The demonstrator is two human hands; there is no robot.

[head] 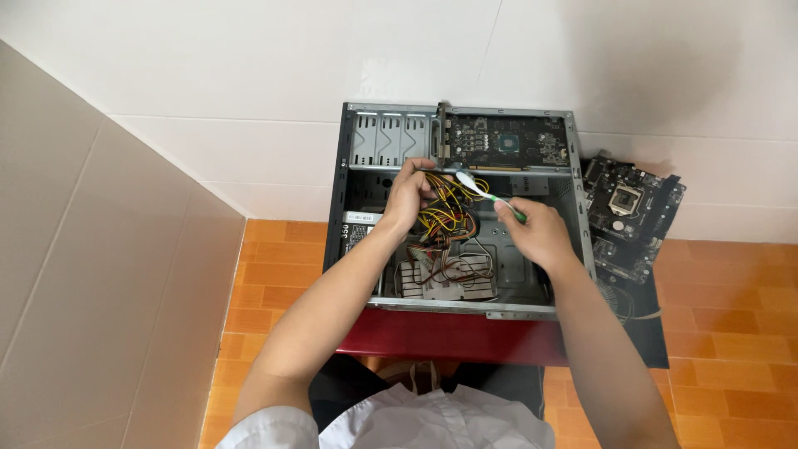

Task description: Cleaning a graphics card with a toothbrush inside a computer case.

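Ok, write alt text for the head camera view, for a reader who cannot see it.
A person's left hand grips a bundle of yellow and black cables inside an open computer case, while the right hand holds a green and white brush over them. A loose motherboard leans against the white wall beside the case, above an orange tiled floor.

From my remote seat I see white tiled walls [249,66] meeting in a corner, with a beige tiled wall [91,274] slanting in on the left. The floor [731,333] is small orange-brown tile. A low red surface [449,337] stands against the white wall. Light is soft and even, with faint shadows on the wall at right.
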